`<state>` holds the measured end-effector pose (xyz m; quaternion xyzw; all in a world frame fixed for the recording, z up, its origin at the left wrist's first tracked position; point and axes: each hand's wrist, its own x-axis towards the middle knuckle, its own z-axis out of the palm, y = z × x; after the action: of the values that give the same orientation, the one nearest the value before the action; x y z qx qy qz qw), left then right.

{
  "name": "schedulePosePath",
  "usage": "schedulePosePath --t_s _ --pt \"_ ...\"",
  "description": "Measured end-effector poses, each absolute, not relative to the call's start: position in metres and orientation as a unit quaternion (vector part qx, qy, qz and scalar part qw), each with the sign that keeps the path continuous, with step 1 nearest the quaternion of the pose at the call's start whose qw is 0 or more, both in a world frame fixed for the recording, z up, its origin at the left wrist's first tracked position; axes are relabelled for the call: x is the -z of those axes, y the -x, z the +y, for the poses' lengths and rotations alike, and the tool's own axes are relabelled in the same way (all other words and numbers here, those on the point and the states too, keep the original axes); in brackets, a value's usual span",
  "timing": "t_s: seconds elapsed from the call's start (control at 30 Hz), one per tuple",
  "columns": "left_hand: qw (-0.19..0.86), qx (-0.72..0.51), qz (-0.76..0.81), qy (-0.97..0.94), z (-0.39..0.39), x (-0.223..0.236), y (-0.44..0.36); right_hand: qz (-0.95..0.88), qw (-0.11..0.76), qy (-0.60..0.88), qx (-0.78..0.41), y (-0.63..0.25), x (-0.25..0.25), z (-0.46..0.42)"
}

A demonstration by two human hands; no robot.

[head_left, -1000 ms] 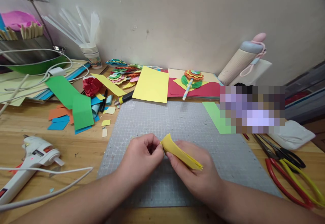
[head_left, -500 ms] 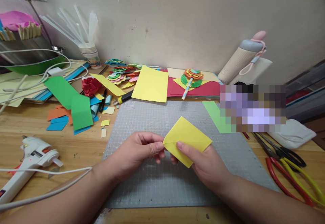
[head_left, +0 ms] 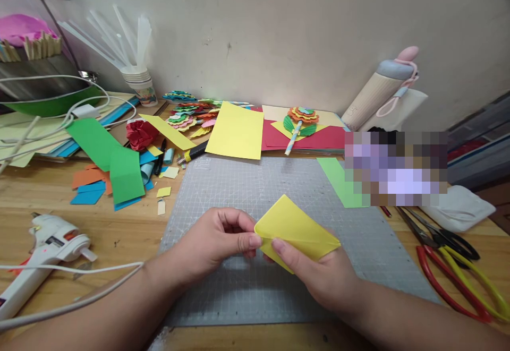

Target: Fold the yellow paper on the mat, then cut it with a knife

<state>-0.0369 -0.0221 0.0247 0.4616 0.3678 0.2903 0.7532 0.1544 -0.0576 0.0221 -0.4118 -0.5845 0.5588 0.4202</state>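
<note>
The wooden bench (head_left: pixel 119 237) is supporting a grey cutting mat (head_left: pixel 223 186), with a yellow sheet (head_left: pixel 237 133) lying at its far edge and a layered paper flower (head_left: pixel 303 114) resting just beyond. A glue gun (head_left: pixel 59 229) is lying left of the mat; scissors (head_left: pixel 460 242) are lying to the right.

Above the mat's near half, both hands are holding a folded yellow paper (head_left: pixel 298 223) between them. The right hand (head_left: pixel 322 271) is grasping its lower side, thumb pressing on the upper face, other fingers reaching underneath. The left hand (head_left: pixel 227 239) is pinching the left corner between thumb and fingers.

A second ago the paper was showing mostly its edge; now it is presenting a broad face, with a crease running across it. That turn is making the crease visible and leaving the left fingertips at its end.
</note>
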Motion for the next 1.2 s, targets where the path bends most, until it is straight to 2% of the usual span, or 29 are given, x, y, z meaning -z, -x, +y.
schedulePosePath --t_s 0.07,0.2,0.43,1.2 --pt "0.754 -0.295 0.358 -0.466 -0.022 -0.025 0.037 -0.574 0.430 0.403 -0.568 -0.154 -0.023 -0.057" --pt "0.756 -0.297 0.321 -0.488 -0.024 -0.027 0.036 -0.471 0.446 0.378 -0.660 -0.155 -0.020 -0.055" --pt "0.724 -0.264 0.277 -0.574 -0.031 -0.036 0.035 -0.379 0.432 0.322 -0.752 -0.152 -0.018 -0.054" --pt "0.734 -0.251 0.229 -0.588 -0.030 -0.038 0.038 -0.397 0.432 0.261 -0.767 -0.152 -0.016 -0.055"
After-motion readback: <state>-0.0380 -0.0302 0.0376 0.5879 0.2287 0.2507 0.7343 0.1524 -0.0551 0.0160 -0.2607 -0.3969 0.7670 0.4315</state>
